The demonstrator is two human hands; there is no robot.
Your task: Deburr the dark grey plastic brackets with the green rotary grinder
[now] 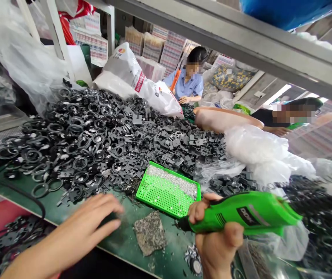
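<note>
My right hand [216,242] is wrapped around a green electric screwdriver [247,213], whose dark tip points left toward the near edge of a green perforated tray [168,212]. Small silvery screws [173,179] fill the tray's far side, with a few scattered over its holes. My left hand [98,217] hovers above the table's front edge, thumb apart from the fingers, with nothing visible in it. Between both hands a rough, speckled stone block [150,232] lies on the green tabletop. Close to my right wrist is a small cluster of metal and black parts [193,259].
A large heap of black rings [81,141] and dark grey plastic pieces [180,143] covers the table behind the tray. Plastic bags [255,147] lie at right. A metal beam [226,42] crosses overhead. Two people [187,83] work across the table, one holding an orange tool.
</note>
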